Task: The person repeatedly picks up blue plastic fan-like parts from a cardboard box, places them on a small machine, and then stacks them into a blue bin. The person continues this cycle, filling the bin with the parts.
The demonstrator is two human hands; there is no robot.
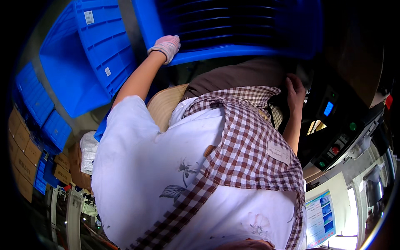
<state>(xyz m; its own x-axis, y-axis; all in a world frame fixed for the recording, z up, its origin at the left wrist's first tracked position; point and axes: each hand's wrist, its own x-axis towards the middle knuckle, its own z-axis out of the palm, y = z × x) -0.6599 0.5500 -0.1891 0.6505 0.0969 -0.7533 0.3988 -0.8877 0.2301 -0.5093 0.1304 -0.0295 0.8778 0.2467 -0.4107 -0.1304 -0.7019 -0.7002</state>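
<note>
My left hand (166, 46), in a pale pink and white knit glove, is closed over the near left corner of a blue plastic crate (208, 55). The crate's dark inside shows several curved, shiny ridges; what they are is too dim to tell. My right hand (295, 89) is bare and hangs beside my lap, its fingers loosely apart with nothing in them. It is nearest to the side of a dark machine (318, 139) and the edge of my checked apron (250, 158).
A large blue crate (79, 71) stands tilted on the left, with more blue crates (39, 98) behind it. Cardboard boxes (23, 154) are stacked at the far left. On the right, the machine carries a small lit screen (328, 109) and a red button (336, 148).
</note>
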